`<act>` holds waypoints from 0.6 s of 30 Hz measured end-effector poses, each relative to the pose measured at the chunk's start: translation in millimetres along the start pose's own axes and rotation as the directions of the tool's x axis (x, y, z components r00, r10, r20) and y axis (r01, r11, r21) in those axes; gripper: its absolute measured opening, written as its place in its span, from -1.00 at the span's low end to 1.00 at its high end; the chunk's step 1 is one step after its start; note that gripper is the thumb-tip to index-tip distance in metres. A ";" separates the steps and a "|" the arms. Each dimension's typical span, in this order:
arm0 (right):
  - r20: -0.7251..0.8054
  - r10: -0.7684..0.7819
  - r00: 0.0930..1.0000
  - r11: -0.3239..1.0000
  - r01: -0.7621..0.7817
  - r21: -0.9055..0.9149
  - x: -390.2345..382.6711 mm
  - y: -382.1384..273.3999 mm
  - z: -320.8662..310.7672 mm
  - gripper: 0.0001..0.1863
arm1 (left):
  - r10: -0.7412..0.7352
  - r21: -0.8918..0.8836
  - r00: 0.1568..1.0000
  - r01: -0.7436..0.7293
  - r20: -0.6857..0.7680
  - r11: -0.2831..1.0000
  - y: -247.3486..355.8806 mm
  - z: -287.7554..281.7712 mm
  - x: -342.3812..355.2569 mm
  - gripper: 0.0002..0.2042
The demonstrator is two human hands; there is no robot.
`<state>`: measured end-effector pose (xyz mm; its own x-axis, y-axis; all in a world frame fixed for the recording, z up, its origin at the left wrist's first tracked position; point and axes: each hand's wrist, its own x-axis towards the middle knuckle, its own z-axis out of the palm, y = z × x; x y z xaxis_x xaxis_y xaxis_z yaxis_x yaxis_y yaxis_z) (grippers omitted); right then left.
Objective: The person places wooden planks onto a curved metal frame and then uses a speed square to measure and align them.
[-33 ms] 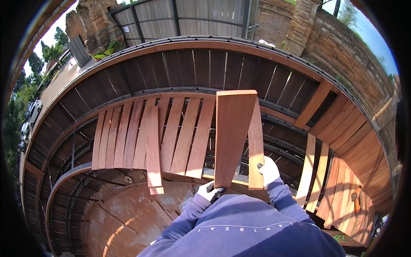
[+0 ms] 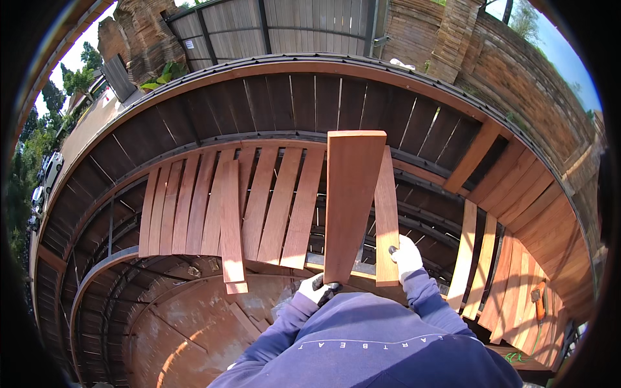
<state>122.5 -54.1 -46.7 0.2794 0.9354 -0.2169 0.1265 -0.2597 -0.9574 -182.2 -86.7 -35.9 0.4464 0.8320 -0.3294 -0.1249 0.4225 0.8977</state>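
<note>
My left hand [image 2: 315, 289], in a white and dark glove, is closed round the near end of a wide reddish wooden board [image 2: 354, 200]. The board rises toward me, broad at its far end and narrower at my fingers. To its right, my gloved right hand [image 2: 406, 258] grips the near right edge of a second wooden plank [image 2: 387, 216], the thumb lying on top. The wide board hides part of that plank's left side. Left of both lies a row of wooden slats [image 2: 275, 200] with gaps between, and one loose slat [image 2: 231, 220] rests across them.
A curved dark metal frame [image 2: 107, 258] carries the slats. Two separate slats [image 2: 463, 252] and tightly laid boards [image 2: 517, 174] are on the right, with an orange-handled tool [image 2: 539, 304] on the boards. Below lies a round brown floor [image 2: 174, 323]. A brick wall [image 2: 517, 71] stands beyond.
The far end of the wide board has tipped up slightly, and its top edge sits a little higher in the picture. Both hands keep nearly the same places.
</note>
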 end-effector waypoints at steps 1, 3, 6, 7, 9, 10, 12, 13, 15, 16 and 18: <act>-0.055 -0.134 0.989 0.986 0.128 -0.105 -8.6 -2.2 4.2 -0.59 | -0.013 -0.019 1.000 0.013 0.008 1.000 -3.2 3.3 -3.8 -0.68; -0.076 -0.097 0.992 0.993 0.102 0.056 -14.6 17.8 -4.6 -0.55 | 0.007 -0.042 0.999 -0.005 0.044 0.999 -9.5 4.9 -3.1 -0.67; -0.118 -0.110 0.987 0.992 0.116 0.047 -21.4 39.3 -17.3 -0.46 | -0.134 -0.374 0.987 0.160 0.095 0.913 9.9 20.2 -1.9 -0.80; -0.130 -0.081 0.988 0.984 0.100 0.145 -30.8 23.4 -13.3 -0.46 | -0.163 -0.297 0.985 0.170 0.049 0.940 12.2 19.4 2.4 -0.83; -0.128 -0.040 0.991 0.975 0.067 0.212 -38.2 1.3 -6.7 -0.45 | -0.202 -0.332 0.978 0.205 0.043 0.921 0.3 14.7 5.1 -0.83; -0.116 -0.046 0.992 0.980 0.068 0.190 -34.9 4.1 -8.8 -0.46 | -0.219 -0.357 0.974 0.225 0.055 0.907 1.8 16.8 6.2 -0.83; -0.094 -0.056 0.994 0.987 0.069 0.143 -26.9 15.1 -13.2 -0.46 | -0.207 -0.371 0.977 0.212 0.054 0.904 5.5 19.4 4.3 -0.84; -0.103 -0.076 0.992 0.986 0.090 0.143 -25.7 16.2 -12.2 -0.46 | -0.202 -0.379 0.978 0.205 0.050 0.902 8.1 19.8 2.4 -0.84; -0.121 -0.115 0.986 0.981 0.131 0.142 -24.3 18.4 -9.8 -0.46 | -0.167 -0.403 0.986 0.163 0.027 0.901 -3.2 14.0 8.1 -0.83; -0.113 -0.113 0.987 0.983 0.127 0.133 -22.6 22.6 -11.6 -0.47 | -0.126 -0.438 0.992 0.126 0.031 0.890 1.9 14.5 8.9 -0.80; -0.097 -0.109 0.989 0.986 0.120 0.115 -19.6 31.0 -16.8 -0.48 | -0.123 -0.391 0.992 0.114 0.000 0.913 13.0 16.2 8.8 -0.82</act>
<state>137.0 -84.5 -68.9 0.3547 0.9304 -0.0921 0.0486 -0.1167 -0.9920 -165.5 -79.7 -22.4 0.4583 0.7735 -0.4377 -0.4099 0.6210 0.6681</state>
